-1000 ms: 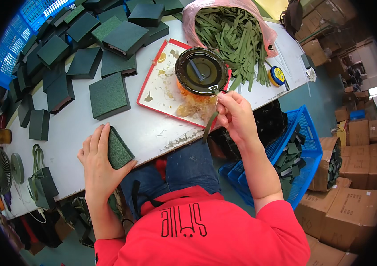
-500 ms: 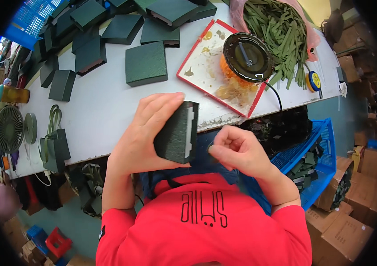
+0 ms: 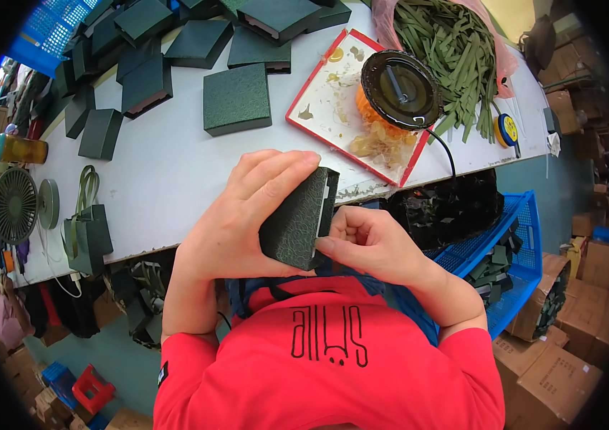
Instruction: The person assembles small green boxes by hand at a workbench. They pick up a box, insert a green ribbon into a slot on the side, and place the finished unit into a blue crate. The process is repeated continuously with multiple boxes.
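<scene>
My left hand (image 3: 229,215) is wrapped round a dark green textured box (image 3: 291,228), thumb beneath and fingers over the top. The box stands tilted near the table's front edge, its pale-lined side facing right. My right hand (image 3: 372,240) is closed in a pinch, its fingertips against that side near the lower corner. Whatever lies between those fingertips is too small and hidden to make out. On the table beyond my left hand lies another dark green box (image 3: 236,98).
A black bowl of brownish liquid (image 3: 403,89) stands on a stained, red-edged board (image 3: 326,118). Green ribbon strips (image 3: 448,57) fill a pink bag at far right. More green boxes (image 3: 143,89) crowd the far left. A blue crate (image 3: 523,258) sits below, right; a small fan (image 3: 14,204) left.
The box in my left hand has shifted slightly right. My right hand has moved left, from apart to touching the box's side, still pinched.
</scene>
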`<state>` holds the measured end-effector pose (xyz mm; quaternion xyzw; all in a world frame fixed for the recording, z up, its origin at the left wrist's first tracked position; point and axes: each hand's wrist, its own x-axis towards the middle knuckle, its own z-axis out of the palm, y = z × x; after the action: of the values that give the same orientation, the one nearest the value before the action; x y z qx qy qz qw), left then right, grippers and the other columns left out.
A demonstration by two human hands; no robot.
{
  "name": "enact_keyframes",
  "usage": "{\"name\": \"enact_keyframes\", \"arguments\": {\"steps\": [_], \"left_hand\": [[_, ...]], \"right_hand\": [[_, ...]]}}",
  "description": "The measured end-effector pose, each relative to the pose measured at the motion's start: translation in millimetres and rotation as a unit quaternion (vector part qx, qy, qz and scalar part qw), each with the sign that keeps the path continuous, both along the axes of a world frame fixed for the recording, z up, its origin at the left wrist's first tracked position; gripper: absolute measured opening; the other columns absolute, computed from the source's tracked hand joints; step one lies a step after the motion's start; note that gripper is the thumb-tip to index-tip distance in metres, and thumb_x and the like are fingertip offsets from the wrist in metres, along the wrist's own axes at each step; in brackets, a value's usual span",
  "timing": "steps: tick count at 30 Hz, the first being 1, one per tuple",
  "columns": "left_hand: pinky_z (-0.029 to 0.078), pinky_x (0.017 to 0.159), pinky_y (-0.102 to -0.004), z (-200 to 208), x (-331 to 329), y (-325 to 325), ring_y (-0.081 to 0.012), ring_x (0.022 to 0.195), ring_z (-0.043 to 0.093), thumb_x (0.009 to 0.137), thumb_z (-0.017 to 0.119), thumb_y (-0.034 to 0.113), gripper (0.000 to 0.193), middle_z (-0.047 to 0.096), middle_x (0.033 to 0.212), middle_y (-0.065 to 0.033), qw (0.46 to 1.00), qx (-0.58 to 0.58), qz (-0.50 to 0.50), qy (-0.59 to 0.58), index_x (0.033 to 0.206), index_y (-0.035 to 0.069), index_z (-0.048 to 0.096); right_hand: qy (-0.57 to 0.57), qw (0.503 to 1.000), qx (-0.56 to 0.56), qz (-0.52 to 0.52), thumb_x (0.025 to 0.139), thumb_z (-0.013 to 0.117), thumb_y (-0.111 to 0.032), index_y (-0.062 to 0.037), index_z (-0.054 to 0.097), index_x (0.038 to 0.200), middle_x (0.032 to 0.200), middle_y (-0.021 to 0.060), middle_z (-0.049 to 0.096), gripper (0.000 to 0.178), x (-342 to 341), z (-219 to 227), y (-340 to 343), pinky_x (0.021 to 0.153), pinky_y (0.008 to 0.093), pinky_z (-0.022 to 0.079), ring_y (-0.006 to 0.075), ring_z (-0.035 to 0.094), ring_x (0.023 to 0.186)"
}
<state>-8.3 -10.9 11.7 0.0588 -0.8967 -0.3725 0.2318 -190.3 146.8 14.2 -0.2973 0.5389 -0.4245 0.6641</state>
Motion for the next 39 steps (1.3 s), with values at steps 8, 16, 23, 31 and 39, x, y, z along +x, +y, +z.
{"name": "enact_keyframes", "arguments": {"steps": [8,16,23,31,39], "left_hand": [[0.04,0.107,-0.0464,4,-5,10,-0.0346,0.127,0.051,0.056,0.089,0.02,0.091,0.057,0.139,-0.0106,0.997,-0.067,0.019,-0.038,0.139,0.003,0.057],[0.039,0.109,-0.0466,-5,2,6,-0.0364,0.129,0.049,0.054,0.093,0.024,0.102,0.053,0.143,-0.0134,0.993,-0.047,0.101,-0.024,0.144,0.003,0.051],[0.042,0.108,-0.0479,-6,-5,7,-0.0383,0.13,0.048,0.054,0.097,0.025,0.107,0.053,0.142,-0.0164,0.993,-0.037,0.106,0.044,0.147,0.001,0.048],[0.04,0.11,-0.0496,-7,-2,12,-0.0407,0.13,0.048,0.053,0.097,0.029,0.109,0.051,0.142,-0.0192,0.995,-0.031,0.091,0.015,0.146,-0.001,0.047],[0.04,0.111,-0.0467,-15,19,8,-0.0393,0.133,0.047,0.049,0.096,0.026,0.116,0.05,0.145,-0.0195,0.991,-0.04,0.12,-0.04,0.15,0.001,0.045]], "right_hand": [[0.125,0.991,-0.019,0.037,0.095,0.071,-0.017,0.0015,0.059,0.078,0.066,-0.0011,0.057,0.028,-1,-19,-1,0.056,0.0267,0.041,0.0051,0.049,0.063],[0.144,0.972,-0.118,-0.142,0.097,0.069,-0.01,0.0017,0.069,0.105,0.089,0.003,0.072,0.014,-15,-5,5,0.064,0.0201,0.045,0.0017,0.055,0.072],[0.017,0.998,-0.042,0.042,0.108,0.052,-0.022,0.0002,0.072,0.102,0.08,0.005,0.072,0.031,0,-16,34,0.058,0.0242,0.048,0.0083,0.059,0.058],[-0.272,0.897,-0.068,-0.343,0.107,0.058,-0.021,-0.0039,0.055,0.14,0.134,0.0141,0.066,0.037,10,-41,32,0.056,0.0223,0.044,0.0071,0.052,0.061],[-0.297,0.821,-0.156,-0.463,0.108,0.054,-0.018,-0.0017,0.057,0.136,0.11,0.0083,0.071,0.032,-37,-37,38,0.06,0.0201,0.045,0.0048,0.053,0.068]]}}
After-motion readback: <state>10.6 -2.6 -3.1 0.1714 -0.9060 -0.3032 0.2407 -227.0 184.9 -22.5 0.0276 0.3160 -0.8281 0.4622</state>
